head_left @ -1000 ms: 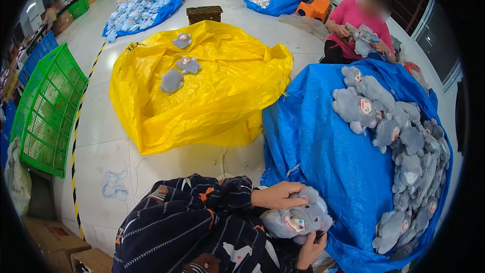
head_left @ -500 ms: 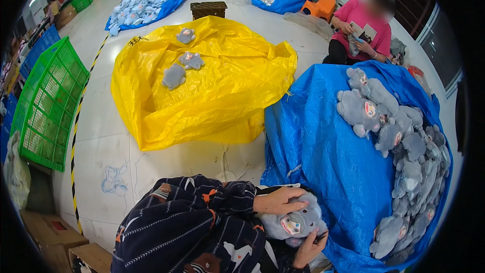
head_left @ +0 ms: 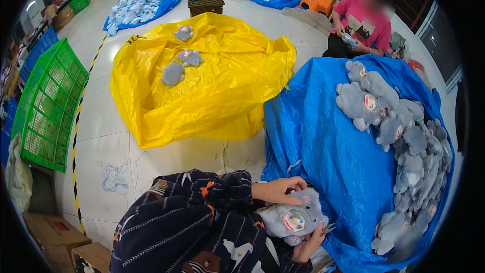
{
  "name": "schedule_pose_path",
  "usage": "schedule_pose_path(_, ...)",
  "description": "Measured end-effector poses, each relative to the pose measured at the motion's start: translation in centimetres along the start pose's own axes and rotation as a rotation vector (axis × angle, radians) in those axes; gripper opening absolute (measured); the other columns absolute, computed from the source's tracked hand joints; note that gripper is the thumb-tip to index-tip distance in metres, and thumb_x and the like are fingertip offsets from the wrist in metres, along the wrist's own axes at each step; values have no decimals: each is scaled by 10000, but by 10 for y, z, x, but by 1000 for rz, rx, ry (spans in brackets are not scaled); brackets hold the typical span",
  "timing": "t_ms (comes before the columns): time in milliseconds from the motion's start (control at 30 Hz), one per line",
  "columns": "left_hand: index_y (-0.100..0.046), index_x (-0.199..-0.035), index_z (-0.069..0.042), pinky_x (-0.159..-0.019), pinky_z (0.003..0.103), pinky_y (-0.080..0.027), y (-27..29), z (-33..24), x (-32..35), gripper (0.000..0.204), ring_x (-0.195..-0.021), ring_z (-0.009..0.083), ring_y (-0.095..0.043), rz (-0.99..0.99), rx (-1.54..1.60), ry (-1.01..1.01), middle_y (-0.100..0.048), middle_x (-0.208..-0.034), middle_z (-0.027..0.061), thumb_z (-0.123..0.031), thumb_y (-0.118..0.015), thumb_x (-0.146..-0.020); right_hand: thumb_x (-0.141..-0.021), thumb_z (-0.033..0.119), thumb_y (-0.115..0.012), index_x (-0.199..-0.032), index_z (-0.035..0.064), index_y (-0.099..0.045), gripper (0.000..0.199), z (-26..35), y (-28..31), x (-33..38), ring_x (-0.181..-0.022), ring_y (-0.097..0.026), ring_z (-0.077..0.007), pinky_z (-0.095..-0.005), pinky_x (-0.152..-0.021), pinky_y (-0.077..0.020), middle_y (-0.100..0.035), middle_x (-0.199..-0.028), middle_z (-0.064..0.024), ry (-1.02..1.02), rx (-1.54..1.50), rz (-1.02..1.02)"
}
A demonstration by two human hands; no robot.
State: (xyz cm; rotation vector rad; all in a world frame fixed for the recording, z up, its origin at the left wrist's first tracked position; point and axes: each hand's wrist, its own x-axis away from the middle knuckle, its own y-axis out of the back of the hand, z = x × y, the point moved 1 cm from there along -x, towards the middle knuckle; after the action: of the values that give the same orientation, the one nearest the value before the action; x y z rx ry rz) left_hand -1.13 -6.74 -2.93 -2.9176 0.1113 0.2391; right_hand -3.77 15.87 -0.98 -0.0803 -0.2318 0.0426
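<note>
Low in the view, a grey plush toy (head_left: 276, 217) with a printed face lies in front of me, face up. My left hand (head_left: 280, 190) is closed on its upper side, thumb and fingers pressing into the fur. At the toy's right edge, my right hand (head_left: 309, 245) is closed around small scissors (head_left: 329, 228); their pointed metal blades stick out beyond the fingers, close to the toy. The handles are hidden in the palm. A blue sheet (head_left: 323, 126) just right of my hands bears a heap of similar grey plush toys (head_left: 414, 141).
Ahead, a yellow sheet (head_left: 222, 91) holds three grey plush toys. A green crate (head_left: 48, 106) stands left, cardboard boxes (head_left: 53, 230) lower left. Far right, a person in pink (head_left: 376, 28) sits handling something. A dark stool (head_left: 206, 6) and a light-blue toy pile (head_left: 139, 6) lie beyond.
The scissors' blades now show past my right fingers, where before they were mostly hidden. My left fingers have shifted slightly on the toy. The person in pink has lowered their hands.
</note>
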Motion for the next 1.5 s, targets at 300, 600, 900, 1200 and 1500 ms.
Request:
schedule_pose_path(300,-510,-1239,1,-906,284,-449,13,36,26,417,-1030,118,-548,189,116,435,-594,-1144,48,-111,-645,-861,-892,210,-627,-1011,71,-591,187,-14,3,-28,-565,-476,-19,-161,-437,-310,-588,-795,49,-163,-201,142)
schedule_pose_path(600,-512,-1246,12,-903,282,-452,12,45,27,368,-1026,112,-559,42,322,481,-604,-1137,52,-71,-587,-896,-896,163,-626,-932,27,-604,143,-25,9,-27,-625,-455,-22,-185,-546,-365,-564,-742,37,115,65,138)
schedule_pose_path(900,-557,-1177,14,-870,266,-457,9,47,34,289,-996,104,-563,22,279,447,-614,-1105,42,-91,-570,-908,-871,132,-643,-890,4,-639,129,20,11,-15,-642,-508,-51,-209,-566,-408,-616,-765,0,353,316,-48)
schedule_pose_path(1200,-586,-1096,21,-801,280,-461,-1,18,32,253,-924,110,-572,187,-207,158,-639,-1022,67,-137,-582,-898,-878,147,-647,-826,-20,-619,177,78,-5,-17,-658,-477,-28,-212,-588,-400,-577,-704,26,251,270,190)
schedule_pose_path(1500,-580,-1117,22,-824,281,-455,4,34,44,273,-948,139,-580,84,-56,289,-637,-1022,97,-128,-578,-889,-895,147,-585,-1167,-21,-545,323,80,20,17,-828,-592,-293,-334,-717,-477,-553,-953,-146,563,824,297)
